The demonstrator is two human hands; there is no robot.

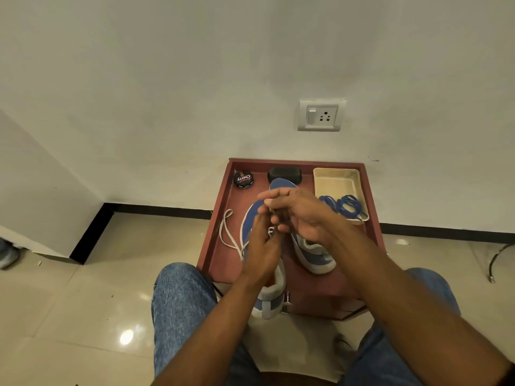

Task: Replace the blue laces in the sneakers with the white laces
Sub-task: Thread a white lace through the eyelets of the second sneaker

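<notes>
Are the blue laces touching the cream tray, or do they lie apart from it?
Touching. The head view shows the blue laces coiled inside the cream tray, at its near end, resting on its floor and rim.

Red tray [220, 218] against the wall, two blue sneakers [315, 254] on it, both hands above them, left hand [262, 246] and right hand [301, 213] pinching a white lace [228, 235] trailing left of the sneakers, blue laces [345, 206] in a cream basket [334, 176] at the tray's back right, polish tin [243, 179] back left, black case [284, 174] between

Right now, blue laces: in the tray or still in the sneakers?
In the tray: the blue laces lie bundled at the near end of the cream tray.
</notes>
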